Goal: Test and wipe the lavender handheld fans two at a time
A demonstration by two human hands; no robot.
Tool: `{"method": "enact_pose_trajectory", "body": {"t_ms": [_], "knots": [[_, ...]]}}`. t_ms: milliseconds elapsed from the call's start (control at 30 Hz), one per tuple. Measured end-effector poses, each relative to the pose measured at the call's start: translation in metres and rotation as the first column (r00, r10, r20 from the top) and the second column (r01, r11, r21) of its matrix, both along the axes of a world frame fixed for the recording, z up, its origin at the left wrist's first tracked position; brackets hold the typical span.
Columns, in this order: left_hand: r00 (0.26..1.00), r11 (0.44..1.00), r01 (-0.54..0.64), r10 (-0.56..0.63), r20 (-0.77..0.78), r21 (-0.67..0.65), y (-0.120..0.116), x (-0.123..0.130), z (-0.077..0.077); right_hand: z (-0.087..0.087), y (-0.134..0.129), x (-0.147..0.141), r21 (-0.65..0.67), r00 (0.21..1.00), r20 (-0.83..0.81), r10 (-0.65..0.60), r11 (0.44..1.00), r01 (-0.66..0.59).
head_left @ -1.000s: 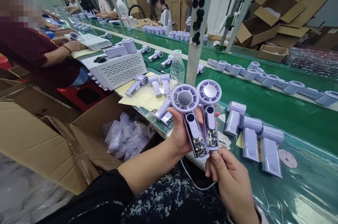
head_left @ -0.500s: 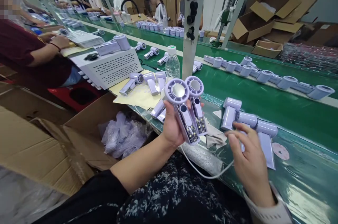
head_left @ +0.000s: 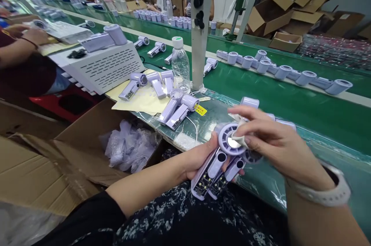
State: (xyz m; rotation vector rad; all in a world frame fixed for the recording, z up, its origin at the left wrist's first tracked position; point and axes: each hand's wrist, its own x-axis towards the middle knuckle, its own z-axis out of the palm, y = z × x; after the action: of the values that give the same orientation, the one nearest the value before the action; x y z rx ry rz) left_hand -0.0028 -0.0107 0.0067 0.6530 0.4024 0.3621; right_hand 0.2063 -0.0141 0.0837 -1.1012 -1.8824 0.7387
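Two lilac handheld fans sit side by side in my left hand [head_left: 199, 157], its fingers wrapped round their necks. The nearer handheld fan [head_left: 208, 170] has an open handle with a circuit board showing, and a round silver centre in its head. The second handheld fan [head_left: 228, 172] lies partly behind it. My right hand [head_left: 269, 138] pinches a pale cloth [head_left: 240, 134] against the silver centre of the nearer fan. Behind my right hand, more lilac fans [head_left: 251, 102] lie on the bench, mostly hidden.
Several lilac fans [head_left: 181, 111] lie on the bench to the left. A plastic bottle [head_left: 180, 66] stands beside a metal post [head_left: 198, 45]. Rows of fans rest on the green conveyor [head_left: 240, 74]. A carton [head_left: 84, 122] holds plastic bags. Co-workers sit across and at left.
My right hand has picked up the pale cloth from the bench and brought it onto the nearer fan's head. Both fans have moved right and lower in view.
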Motion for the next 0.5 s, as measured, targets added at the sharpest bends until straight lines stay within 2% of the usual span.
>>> {"method": "enact_pose_trajectory", "body": {"t_ms": [33, 67, 133, 200, 267, 333, 367, 433, 500], "knots": [[0.998, 0.998, 0.060, -0.060, -0.002, -0.003, 0.000, -0.001, 0.001, 0.003, 0.003, 0.001, -0.142, 0.993, -0.007, 0.114, 0.983, -0.114], [0.994, 0.994, 0.113, -0.114, -0.004, -0.003, 0.000, -0.003, 0.002, 0.004, 0.006, 0.001, -0.270, 0.982, -0.034, 0.187, 0.944, -0.189], [0.984, 0.984, 0.181, -0.181, -0.004, 0.004, 0.000, -0.004, 0.005, 0.003, 0.010, 0.001, -0.439, 0.964, -0.093, 0.248, 0.859, -0.264], [0.983, 0.983, 0.185, -0.185, -0.012, 0.009, 0.000, -0.005, 0.006, 0.001, 0.009, -0.003, -0.506, 0.958, -0.109, 0.265, 0.815, -0.283], [0.990, 0.990, 0.140, -0.140, -0.026, -0.009, 0.000, -0.006, 0.006, 0.000, 0.005, -0.012, -0.537, 0.964, -0.129, 0.233, 0.801, -0.265], [0.995, 0.995, 0.091, -0.092, -0.026, -0.029, -0.001, -0.006, 0.002, -0.002, 0.003, -0.023, -0.539, 0.973, -0.140, 0.182, 0.810, -0.229], [0.996, 0.996, 0.086, -0.087, -0.017, -0.039, 0.000, -0.007, 0.000, -0.004, 0.004, -0.029, -0.513, 0.982, -0.114, 0.152, 0.837, -0.190], [0.996, 0.994, 0.088, -0.086, 0.038, -0.058, 0.001, -0.009, -0.008, -0.011, 0.011, -0.036, -0.400, 0.999, 0.031, 0.037, 0.916, -0.022], [0.995, 0.996, 0.058, -0.052, 0.089, -0.063, 0.004, -0.013, -0.016, -0.020, 0.024, -0.037, -0.243, 0.974, 0.180, -0.139, 0.953, 0.181]]}}
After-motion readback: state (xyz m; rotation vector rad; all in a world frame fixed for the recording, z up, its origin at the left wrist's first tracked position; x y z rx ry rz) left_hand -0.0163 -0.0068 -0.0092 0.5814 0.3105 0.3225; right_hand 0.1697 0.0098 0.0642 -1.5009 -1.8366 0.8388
